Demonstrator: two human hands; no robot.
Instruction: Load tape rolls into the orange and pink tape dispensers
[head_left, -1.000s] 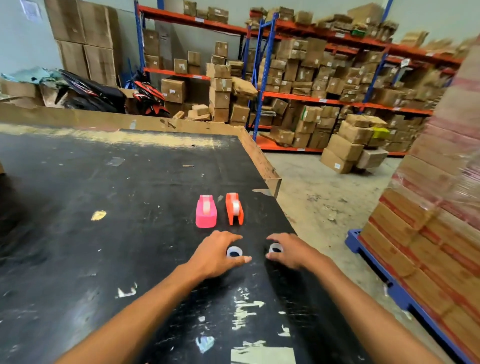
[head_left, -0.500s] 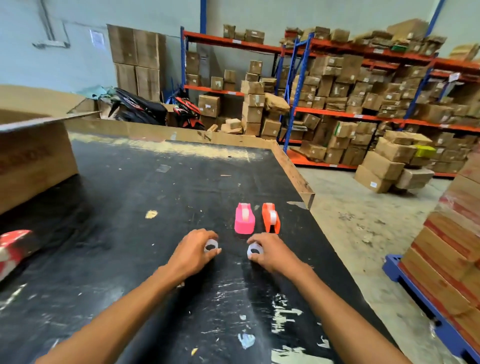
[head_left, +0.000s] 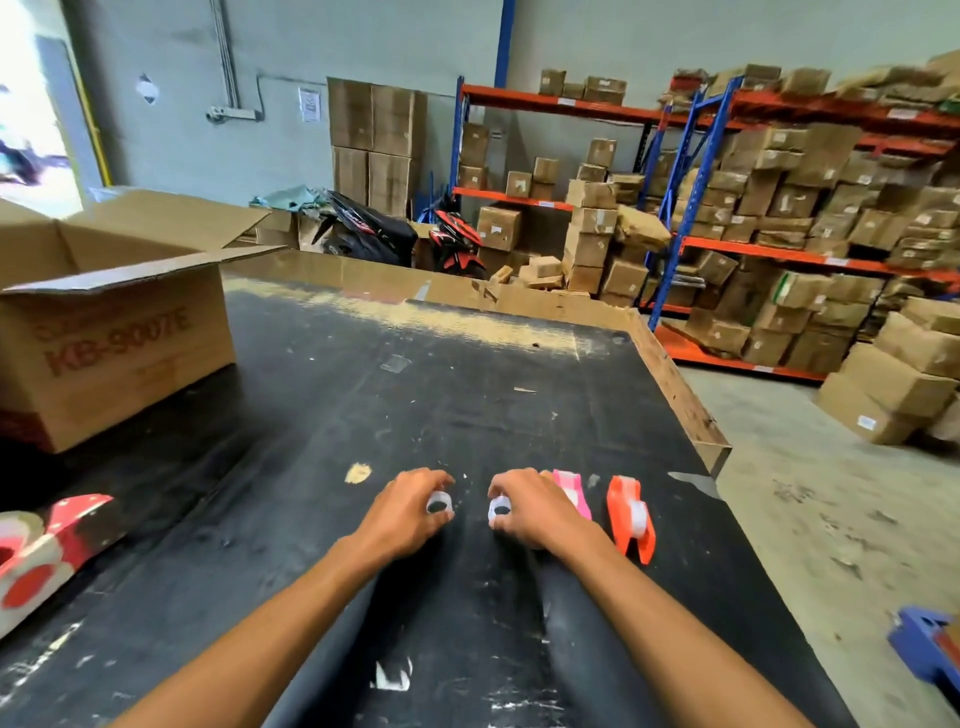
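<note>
On the black table (head_left: 467, 395), my left hand (head_left: 405, 512) pinches a small clear tape roll (head_left: 439, 503) between thumb and fingers. My right hand (head_left: 530, 506) grips a second clear tape roll (head_left: 500, 509) the same way, a short gap from the first. Just right of my right hand stands the pink dispenser (head_left: 571, 491), partly hidden by my fingers. The orange dispenser (head_left: 629, 517) stands beside it further right, with a clear roll seated in it.
A large open cardboard box (head_left: 119, 343) sits on the table's left. A red and white object (head_left: 47, 540) lies at the left edge. The table's right edge (head_left: 685, 400) drops to the concrete floor. Shelves of boxes stand behind.
Both hands slid left across the table with the rolls, and now sit left of the dispensers instead of in front of them. The view swung left, revealing the box.
</note>
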